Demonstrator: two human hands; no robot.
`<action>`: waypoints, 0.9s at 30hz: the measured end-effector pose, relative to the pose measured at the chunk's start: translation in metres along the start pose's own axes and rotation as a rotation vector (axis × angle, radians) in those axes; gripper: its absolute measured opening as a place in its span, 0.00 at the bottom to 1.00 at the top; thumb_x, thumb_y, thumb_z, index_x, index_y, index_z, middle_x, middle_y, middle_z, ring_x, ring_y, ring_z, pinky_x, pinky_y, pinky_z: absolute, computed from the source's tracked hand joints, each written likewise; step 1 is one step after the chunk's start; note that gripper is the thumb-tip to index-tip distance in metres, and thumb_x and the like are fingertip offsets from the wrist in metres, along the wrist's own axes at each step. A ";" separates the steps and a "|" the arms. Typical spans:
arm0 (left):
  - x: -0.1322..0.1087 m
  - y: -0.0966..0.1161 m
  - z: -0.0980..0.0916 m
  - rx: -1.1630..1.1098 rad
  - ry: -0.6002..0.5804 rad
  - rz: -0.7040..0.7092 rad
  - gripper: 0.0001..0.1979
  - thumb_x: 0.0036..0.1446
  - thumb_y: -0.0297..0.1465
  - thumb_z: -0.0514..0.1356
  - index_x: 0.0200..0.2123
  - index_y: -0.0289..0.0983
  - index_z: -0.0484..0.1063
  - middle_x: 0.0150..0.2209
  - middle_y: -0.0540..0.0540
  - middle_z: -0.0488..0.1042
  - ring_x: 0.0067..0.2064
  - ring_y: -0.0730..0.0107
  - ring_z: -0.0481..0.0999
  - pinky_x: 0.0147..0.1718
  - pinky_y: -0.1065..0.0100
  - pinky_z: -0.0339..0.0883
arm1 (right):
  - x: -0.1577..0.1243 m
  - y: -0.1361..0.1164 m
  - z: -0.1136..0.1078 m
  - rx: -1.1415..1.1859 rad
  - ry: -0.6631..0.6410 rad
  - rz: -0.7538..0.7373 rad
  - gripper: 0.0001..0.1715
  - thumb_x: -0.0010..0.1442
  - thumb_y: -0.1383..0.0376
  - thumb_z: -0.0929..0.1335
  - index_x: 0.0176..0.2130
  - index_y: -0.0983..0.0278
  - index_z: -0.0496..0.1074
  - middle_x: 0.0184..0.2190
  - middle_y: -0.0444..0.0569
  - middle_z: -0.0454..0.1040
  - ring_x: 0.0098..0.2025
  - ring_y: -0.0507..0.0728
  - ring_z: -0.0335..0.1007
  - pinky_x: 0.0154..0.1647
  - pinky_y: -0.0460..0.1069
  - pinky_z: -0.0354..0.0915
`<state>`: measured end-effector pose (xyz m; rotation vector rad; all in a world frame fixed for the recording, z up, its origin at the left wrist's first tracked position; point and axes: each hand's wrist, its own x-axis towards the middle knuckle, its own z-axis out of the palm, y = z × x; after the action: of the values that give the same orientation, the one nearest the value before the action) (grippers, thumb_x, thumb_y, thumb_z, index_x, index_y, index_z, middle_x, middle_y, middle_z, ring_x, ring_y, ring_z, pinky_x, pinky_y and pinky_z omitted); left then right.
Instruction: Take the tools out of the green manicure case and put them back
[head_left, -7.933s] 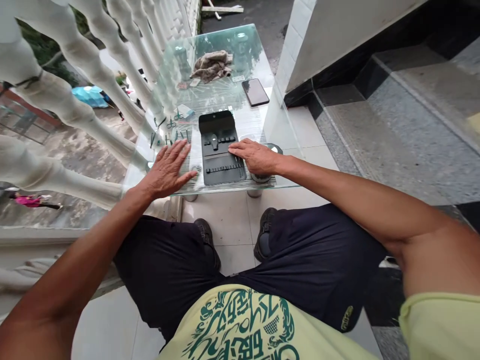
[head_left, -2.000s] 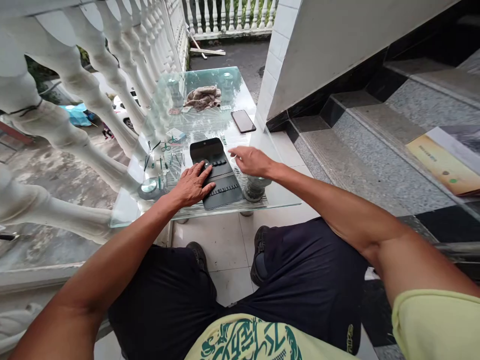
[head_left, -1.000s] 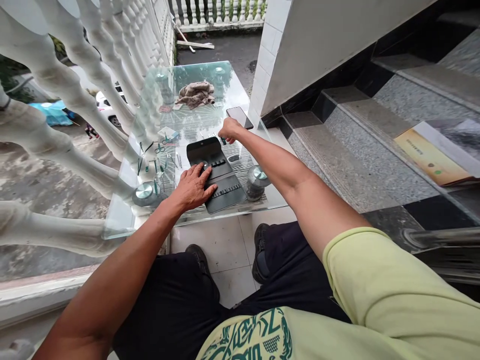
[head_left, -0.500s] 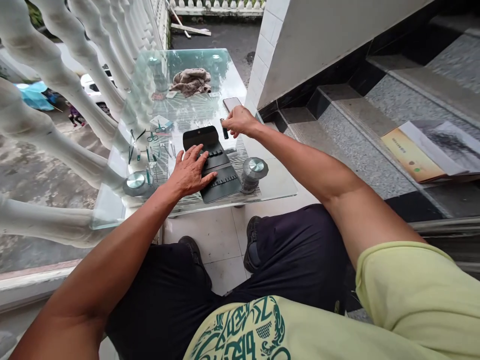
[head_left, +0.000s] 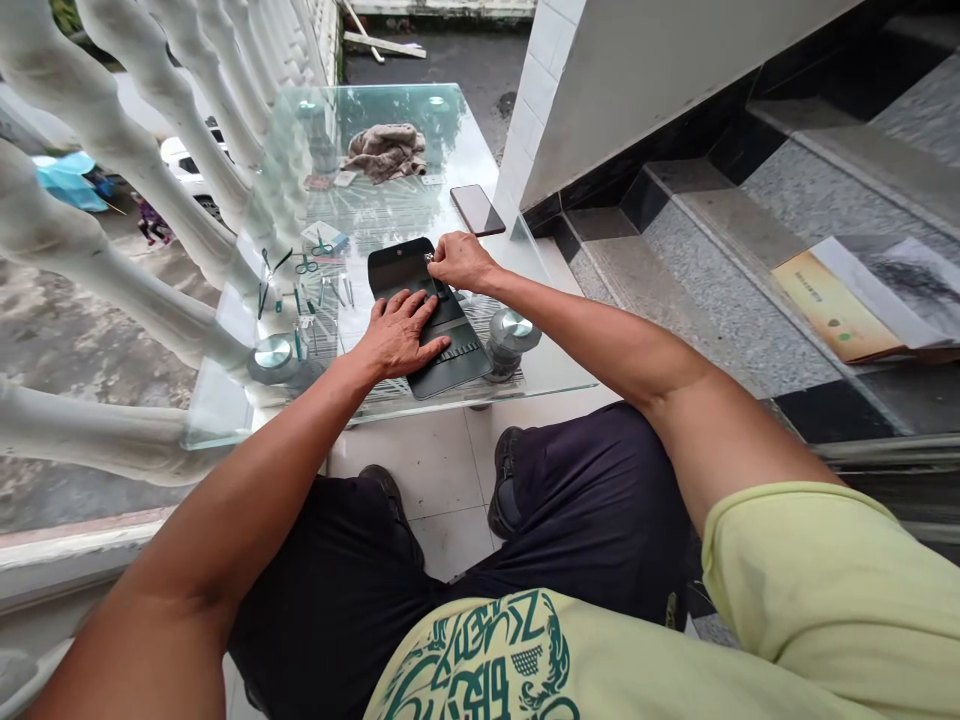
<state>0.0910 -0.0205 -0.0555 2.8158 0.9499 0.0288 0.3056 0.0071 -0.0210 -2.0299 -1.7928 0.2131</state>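
A black tool case point(head_left: 450, 378) with a row of elastic loops lies unfolded near the close edge of the glass table. My left hand point(head_left: 401, 332) rests flat across its middle, fingers spread. Over the upper right part of the case, my right hand point(head_left: 459, 262) pinches a small dark tool with a shiny end, which looks like a nail clipper point(head_left: 429, 258). My fingers cover most of it. To the left lie small scissors point(head_left: 306, 264), tweezers point(head_left: 347, 290) and several other small grooming tools.
A phone point(head_left: 478, 210) lies beyond my right hand. A crumpled cloth point(head_left: 386, 153) sits farther back on the glass table point(head_left: 450, 105). Round metal-topped supports point(head_left: 514, 328) stand beneath the glass. White balusters point(head_left: 180, 240) line the left; stairs holding a cardboard piece point(head_left: 832, 310) rise at right.
My right hand has moved left and toward me, bringing the nail clipper from beside the case to over it. The phone shows more fully. My left hand stays flat on the case.
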 end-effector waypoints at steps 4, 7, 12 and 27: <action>0.000 0.001 0.002 -0.015 -0.005 -0.008 0.46 0.78 0.59 0.50 0.87 0.41 0.53 0.87 0.39 0.53 0.87 0.39 0.47 0.83 0.39 0.40 | 0.004 0.000 -0.002 0.015 -0.062 0.016 0.10 0.60 0.69 0.73 0.37 0.71 0.87 0.30 0.59 0.85 0.41 0.68 0.87 0.49 0.56 0.81; -0.001 0.003 0.000 -0.028 -0.014 -0.013 0.46 0.78 0.59 0.49 0.87 0.40 0.52 0.87 0.38 0.52 0.88 0.39 0.46 0.84 0.38 0.38 | 0.009 -0.002 -0.005 0.027 -0.121 0.049 0.09 0.58 0.68 0.75 0.38 0.71 0.87 0.25 0.57 0.82 0.34 0.69 0.86 0.42 0.58 0.84; -0.001 0.005 0.000 -0.036 -0.018 -0.018 0.47 0.77 0.58 0.49 0.87 0.38 0.53 0.88 0.38 0.51 0.88 0.38 0.46 0.83 0.38 0.38 | 0.018 -0.006 -0.010 0.044 -0.193 0.076 0.07 0.56 0.70 0.79 0.37 0.71 0.85 0.23 0.52 0.76 0.37 0.71 0.87 0.43 0.58 0.86; 0.000 0.006 0.005 -0.041 0.000 -0.024 0.47 0.77 0.59 0.48 0.87 0.39 0.52 0.88 0.39 0.51 0.87 0.36 0.46 0.83 0.39 0.39 | 0.013 -0.029 -0.024 -0.088 -0.291 0.125 0.10 0.65 0.67 0.79 0.36 0.75 0.84 0.21 0.53 0.76 0.34 0.65 0.87 0.43 0.53 0.85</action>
<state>0.0949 -0.0257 -0.0598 2.7670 0.9715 0.0448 0.2898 0.0170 0.0142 -2.2727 -1.8712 0.4985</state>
